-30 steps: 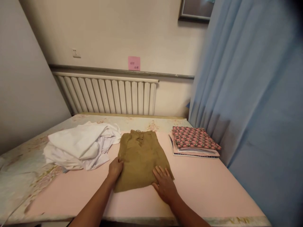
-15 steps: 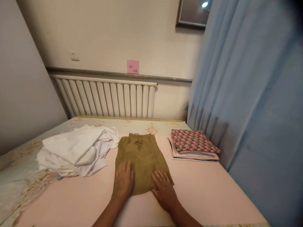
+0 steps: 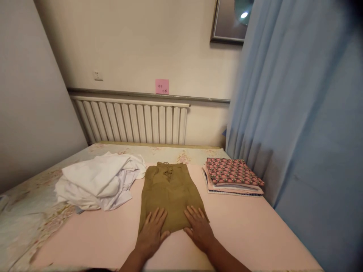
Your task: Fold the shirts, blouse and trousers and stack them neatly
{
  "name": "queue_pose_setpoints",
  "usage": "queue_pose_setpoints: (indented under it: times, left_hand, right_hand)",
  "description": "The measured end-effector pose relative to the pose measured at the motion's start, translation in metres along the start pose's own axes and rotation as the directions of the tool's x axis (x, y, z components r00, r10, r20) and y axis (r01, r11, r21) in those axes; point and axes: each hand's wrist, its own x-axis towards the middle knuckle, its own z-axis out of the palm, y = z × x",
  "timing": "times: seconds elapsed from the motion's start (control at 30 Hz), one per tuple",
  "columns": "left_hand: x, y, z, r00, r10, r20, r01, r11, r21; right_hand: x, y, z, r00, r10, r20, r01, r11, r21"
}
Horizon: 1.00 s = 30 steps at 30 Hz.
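Observation:
Olive-brown shorts (image 3: 170, 196) with a drawstring at the waist lie flat on a pink sheet (image 3: 104, 241), the waist end pointing away from me. My left hand (image 3: 153, 232) rests palm down on the lower left part of the shorts, its fingers spread and thumb out to the side. On the lower right corner lies my right hand (image 3: 200, 228), also flat with fingers apart. Neither hand grips the cloth. Parts of the near edge are hidden under both hands.
A crumpled heap of white cloth (image 3: 99, 181) lies on the left. To the right is a stack of folded fabric, topped by a red patterned piece (image 3: 234, 172). A radiator (image 3: 136, 122) lines the far wall, and a blue curtain (image 3: 283, 94) hangs at the right.
My left hand has slid toward me to the near edge of the shorts, its thumb now spread outward. My right hand stays nearly in place. The view has tilted slightly up.

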Motion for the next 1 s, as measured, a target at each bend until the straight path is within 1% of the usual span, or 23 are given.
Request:
queue_pose_setpoints:
  times: [0.07, 0.13, 0.27, 0.4, 0.5, 0.57, 0.7, 0.83, 0.93, 1.0]
  left_hand:
    - [-0.009, -0.009, 0.004, 0.999, 0.025, -0.045, -0.025, 1.000, -0.004]
    - [-0.016, -0.017, 0.010, 0.995, 0.022, -0.098, -0.022, 1.000, -0.003]
    - [-0.024, -0.026, 0.021, 0.978, -0.035, -0.203, 0.041, 0.999, 0.024]
    - [-0.031, -0.030, 0.023, 0.952, -0.066, -0.300, 0.087, 0.994, 0.059]
    - [-0.035, -0.032, 0.021, 0.939, -0.097, -0.330, 0.124, 0.990, 0.061]
    - [-0.036, -0.034, 0.020, 0.936, -0.106, -0.336, 0.128, 0.991, 0.045]
    - [-0.039, -0.038, 0.020, 0.939, -0.057, -0.340, 0.073, 0.997, 0.034]
    - [-0.052, -0.033, 0.025, 0.944, -0.040, -0.329, 0.053, 0.998, 0.029]
    - [-0.072, -0.021, 0.028, 0.942, -0.027, -0.334, 0.043, 0.998, 0.041]
    - [-0.087, -0.012, 0.026, 0.946, 0.018, -0.323, 0.002, 0.998, 0.061]
  right_hand:
    - [0.001, 0.005, -0.002, 0.999, -0.025, 0.020, 0.025, 1.000, 0.000]
    - [0.001, 0.011, -0.002, 0.999, -0.044, 0.022, 0.044, 0.999, -0.002]
    - [0.001, 0.021, 0.007, 0.999, -0.044, -0.029, 0.043, 0.999, -0.024]
    - [0.001, 0.029, 0.015, 0.997, -0.027, -0.068, 0.023, 0.998, -0.060]
    - [0.002, 0.034, 0.011, 0.994, -0.002, -0.109, -0.007, 0.997, -0.080]
    - [0.003, 0.036, 0.008, 0.991, 0.010, -0.136, -0.023, 0.995, -0.093]
    - [0.001, 0.038, 0.004, 0.982, -0.002, -0.190, -0.017, 0.995, -0.098]
    - [-0.020, 0.038, 0.010, 0.979, -0.012, -0.205, -0.012, 0.993, -0.117]
    - [-0.050, 0.039, 0.018, 0.969, -0.051, -0.244, 0.012, 0.988, -0.157]
    - [-0.075, 0.040, 0.023, 0.963, -0.088, -0.256, 0.038, 0.981, -0.192]
